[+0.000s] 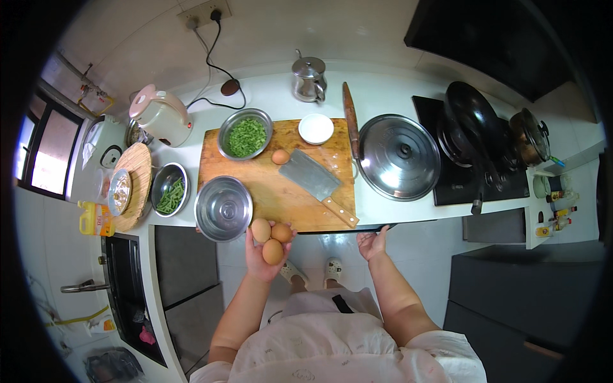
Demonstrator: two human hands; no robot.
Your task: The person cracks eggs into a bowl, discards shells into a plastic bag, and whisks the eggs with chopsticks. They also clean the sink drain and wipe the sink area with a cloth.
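Pale shirt (338, 348) is showing behind left fingers (249, 241) loosely cupping three eggs (272, 251) just beside a steel bowl (205, 220), right fingers (364, 239) are looking open, empty, and that crowded hold could be sending an egg onto the floor (421, 255) below.

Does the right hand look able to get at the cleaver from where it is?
Probably yes: the cleaver lies with its wooden handle toward the near edge of the cutting board, close to the right hand, and nothing visible covers that handle.
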